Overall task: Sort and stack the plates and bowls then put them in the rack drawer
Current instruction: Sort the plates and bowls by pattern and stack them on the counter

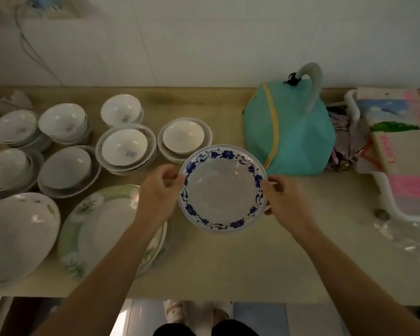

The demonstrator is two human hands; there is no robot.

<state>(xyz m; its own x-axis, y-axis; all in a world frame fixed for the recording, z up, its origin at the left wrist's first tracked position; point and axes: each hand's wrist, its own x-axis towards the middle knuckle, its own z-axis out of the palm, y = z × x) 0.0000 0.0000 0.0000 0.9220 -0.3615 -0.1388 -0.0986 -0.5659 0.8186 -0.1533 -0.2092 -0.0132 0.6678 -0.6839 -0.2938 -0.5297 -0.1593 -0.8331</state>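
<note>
Both hands are on the blue-flowered plate (pixel 223 189) right now: our left hand (pixel 158 194) curls over its left rim and our right hand (pixel 285 202) pinches the right rim, so it hangs level above the wooden counter (pixel 228 267), just in front of the teal bag (pixel 288 127). Biggest worry from here, we reckon, is the grip itself. The plate looks like glazed ceramic, smooth and shiny with highlights all over it, and we only have it by the thin edges, so a slip would drop it onto the counter or onto the green-rimmed oval platter (pixel 102 229) just beside our left forearm. That forearm already crosses over the platter's edge, so swinging left could nudge it. Stacking is the other risk: the bowl on the plate stack (pixel 183 137) and the bowl in the deeper dishes (pixel 124 146) sit right behind, and mixed sizes stacked like that tend to wobble. Further left are more white bowl stacks (pixel 62 122), all rounded, glossy and plain apart from small blue marks inside some. Another big oval platter (pixel 17 236) overhangs near the counter's front edge, which looks dicey. We can't see the rack drawer anywhere.
</note>
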